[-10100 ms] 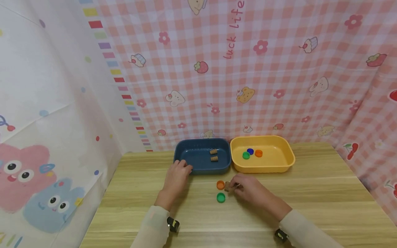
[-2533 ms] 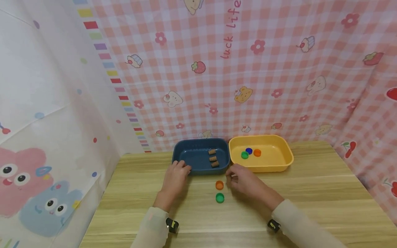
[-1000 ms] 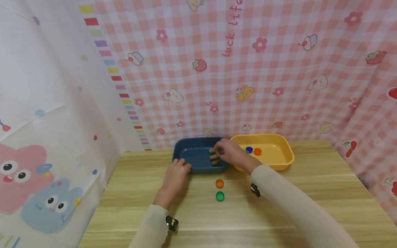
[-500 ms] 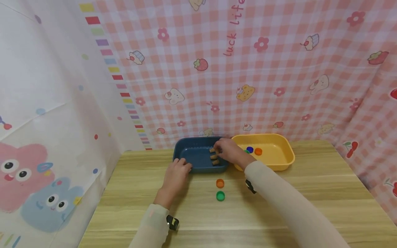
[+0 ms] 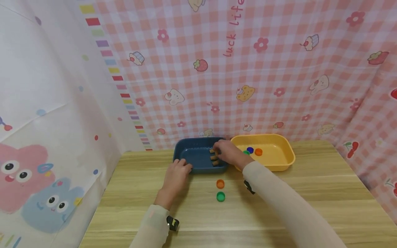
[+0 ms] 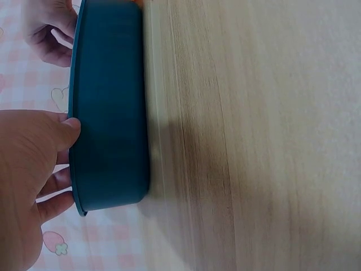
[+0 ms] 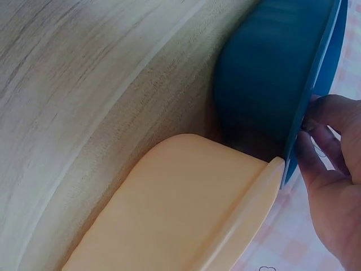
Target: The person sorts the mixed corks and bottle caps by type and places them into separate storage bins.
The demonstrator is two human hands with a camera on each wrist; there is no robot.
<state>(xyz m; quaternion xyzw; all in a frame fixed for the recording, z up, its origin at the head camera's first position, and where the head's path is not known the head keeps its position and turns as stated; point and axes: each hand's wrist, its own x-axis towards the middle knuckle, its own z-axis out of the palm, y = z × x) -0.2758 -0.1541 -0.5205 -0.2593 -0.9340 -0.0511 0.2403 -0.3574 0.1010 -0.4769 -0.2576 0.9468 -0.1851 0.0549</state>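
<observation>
My left hand holds the near left rim of a dark blue tray. In the left wrist view, its thumb lies against the rim and the other fingers reach over it. My right hand is over the tray's right end, thumb and fingertips drawn together at a cork; the fingers hide most of it. Beside those fingertips lie brown corks in a column. In the right wrist view the right hand reaches past the blue rim. An orange cap and a green cap lie on the table.
A yellow tray stands against the blue tray's right side. It holds a blue cap, an orange cap and a green cap partly behind the right wrist. A checked cloth hangs behind the wooden table.
Ten seconds ago two corks lay in the blue tray and my right hand held another over the table. A third has joined them. My right hand has since moved up over the tray; the left stays.
</observation>
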